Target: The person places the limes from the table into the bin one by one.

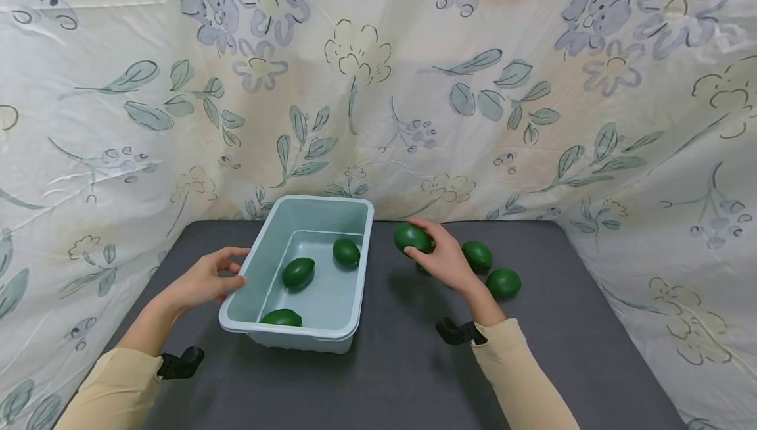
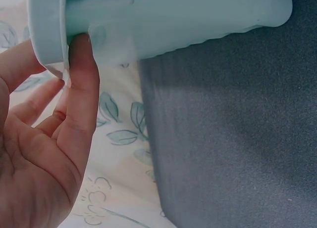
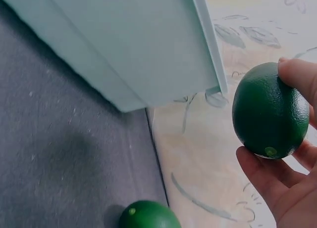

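Lime (image 1: 412,238), green and glossy, sits pinched between the thumb and fingers of the right hand (image 1: 442,259), raised over the table just to the right of the tub (image 1: 325,298). From the right wrist I can see a small pale spot at its lower end, with the fingertips close by. The left hand (image 1: 207,277) grips the tub's left rim, a finger tucked beneath the lip.

Inside the pale blue-green tub lie three more limes: one near the middle (image 1: 298,273), one towards the far right (image 1: 345,253), and one by the near wall (image 1: 281,317), partly hidden by the rim. They lie apart from one another.

Beyond the right hand, two others rest on the dark grey table (image 1: 408,371), one (image 1: 476,256) a little behind the other (image 1: 504,283). (A sliver of green shows below the held one too, mostly covered by the hand.)

Both arms wear cream sleeves (image 1: 526,371), with a black strap (image 1: 180,363) at each wrist. Behind and to both sides hangs a pale cloth (image 1: 384,95) printed with blue flowers and leafy sprigs, slightly creased.
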The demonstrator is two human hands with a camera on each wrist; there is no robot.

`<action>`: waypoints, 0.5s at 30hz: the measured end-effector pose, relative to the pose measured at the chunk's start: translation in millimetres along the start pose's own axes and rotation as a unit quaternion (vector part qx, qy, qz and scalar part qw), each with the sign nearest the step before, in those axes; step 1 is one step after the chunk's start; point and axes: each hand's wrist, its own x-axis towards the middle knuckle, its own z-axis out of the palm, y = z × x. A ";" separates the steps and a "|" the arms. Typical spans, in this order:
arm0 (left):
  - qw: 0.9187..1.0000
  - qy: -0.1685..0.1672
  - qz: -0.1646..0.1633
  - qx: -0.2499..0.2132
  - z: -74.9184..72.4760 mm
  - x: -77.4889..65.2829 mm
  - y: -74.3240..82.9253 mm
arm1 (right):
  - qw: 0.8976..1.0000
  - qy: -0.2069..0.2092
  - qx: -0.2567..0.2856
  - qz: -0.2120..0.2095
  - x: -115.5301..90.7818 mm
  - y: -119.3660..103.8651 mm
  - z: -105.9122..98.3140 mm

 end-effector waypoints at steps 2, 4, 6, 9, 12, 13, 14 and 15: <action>1.000 0.000 0.000 0.001 -0.1 -0.3 -0.4 | 1.000 -0.001 0.003 0.003 1.9 -3.8 1.7; 1.000 0.000 0.001 0.002 0.1 -0.5 -0.6 | 1.000 -0.001 0.005 0.004 3.8 -7.1 3.2; 1.000 0.001 0.002 0.004 0.3 -0.5 -0.8 | 1.000 -0.002 0.006 0.005 5.6 -10.0 4.5; 1.000 0.002 0.000 0.006 0.4 0.0 -1.1 | 1.000 -0.005 0.009 0.005 8.4 -13.4 6.6; 1.000 0.003 -0.004 0.008 0.1 0.5 -1.4 | 1.000 -0.009 0.013 0.000 11.9 -17.1 8.8; 1.000 0.003 -0.004 0.009 -0.2 0.9 -1.8 | 1.000 -0.010 0.014 -0.001 13.5 -18.5 9.5; 1.000 0.003 -0.004 0.009 -0.5 1.0 -1.9 | 1.000 -0.011 0.014 -0.003 15.3 -20.1 10.2; 1.000 0.004 -0.005 0.008 -0.6 1.1 -1.8 | 1.000 -0.012 0.015 -0.004 17.3 -21.8 10.7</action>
